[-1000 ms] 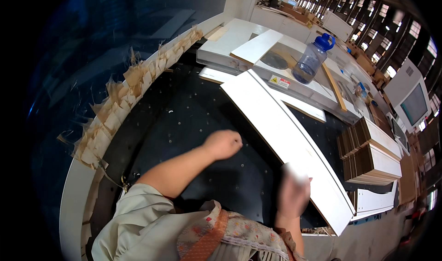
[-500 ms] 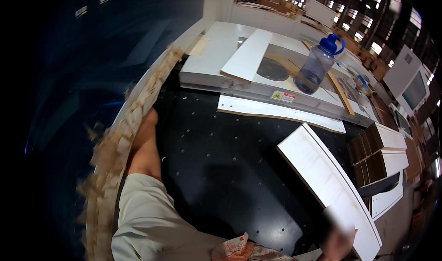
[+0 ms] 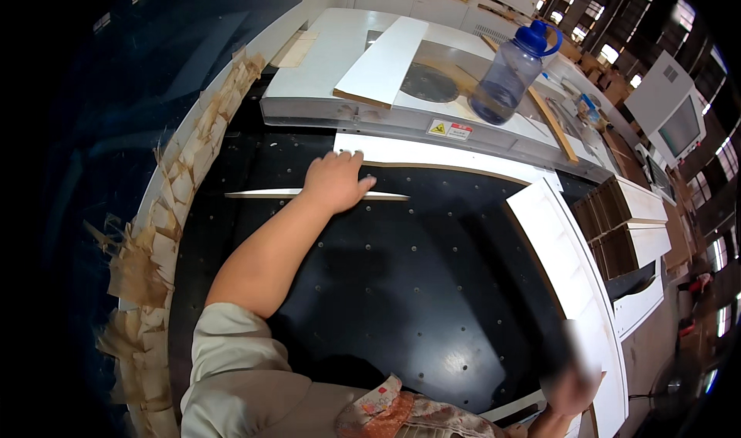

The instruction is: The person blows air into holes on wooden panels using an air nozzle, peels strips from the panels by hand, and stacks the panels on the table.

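Note:
My left hand (image 3: 333,182) reaches across the black perforated table (image 3: 401,299) and lies curled over a thin white strip (image 3: 258,194) standing on its edge. Just beyond the fingers a flat white panel (image 3: 451,155) runs along the table's far side. My right hand (image 3: 575,385) is blurred at the lower right, at the near end of a long white board (image 3: 567,260) that lies slanted along the table's right side. Its grip on the board is hard to make out.
Behind the table stands a white saw bench (image 3: 324,83) with another white board (image 3: 384,60) and a blue-capped water bottle (image 3: 505,75). Stacked panels (image 3: 625,229) sit at the right. Torn brown tape scraps (image 3: 177,199) line the left rim. A monitor (image 3: 671,121) stands far right.
My left hand has swung from the table's left rim to the thin strip near the far side. The long white board has shifted further right, with my right hand still at its near end.

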Tool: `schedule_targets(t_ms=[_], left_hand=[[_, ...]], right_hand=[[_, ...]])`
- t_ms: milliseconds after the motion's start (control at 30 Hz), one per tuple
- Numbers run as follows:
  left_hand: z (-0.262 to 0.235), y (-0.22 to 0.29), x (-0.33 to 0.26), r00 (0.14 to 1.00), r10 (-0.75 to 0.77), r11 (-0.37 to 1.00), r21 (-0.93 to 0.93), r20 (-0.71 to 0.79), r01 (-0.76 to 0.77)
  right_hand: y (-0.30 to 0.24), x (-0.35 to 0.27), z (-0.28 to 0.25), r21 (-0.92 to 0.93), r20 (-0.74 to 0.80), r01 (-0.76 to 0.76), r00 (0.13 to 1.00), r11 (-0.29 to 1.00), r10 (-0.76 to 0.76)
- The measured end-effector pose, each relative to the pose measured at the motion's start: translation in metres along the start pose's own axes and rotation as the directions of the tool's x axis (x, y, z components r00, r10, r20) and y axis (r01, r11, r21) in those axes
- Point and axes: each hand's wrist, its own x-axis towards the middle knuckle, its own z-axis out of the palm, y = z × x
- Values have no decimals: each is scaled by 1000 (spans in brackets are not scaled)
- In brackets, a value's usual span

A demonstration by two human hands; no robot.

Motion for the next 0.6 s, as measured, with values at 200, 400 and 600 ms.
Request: schedule_targets(t_ms=[200, 400, 600], left_hand=[[39, -21, 33, 982, -148, 989, 21, 117, 147], [24, 16, 30, 993, -35, 997, 72, 110, 27], [16, 23, -42, 999, 26, 994, 103, 25, -28]], right_hand=[[8, -6, -35, -299, 139, 238, 969, 924, -205], [1, -15, -63, 1, 291, 183, 941, 983, -175], [5, -29, -31, -20, 74, 204, 977, 979, -202]])
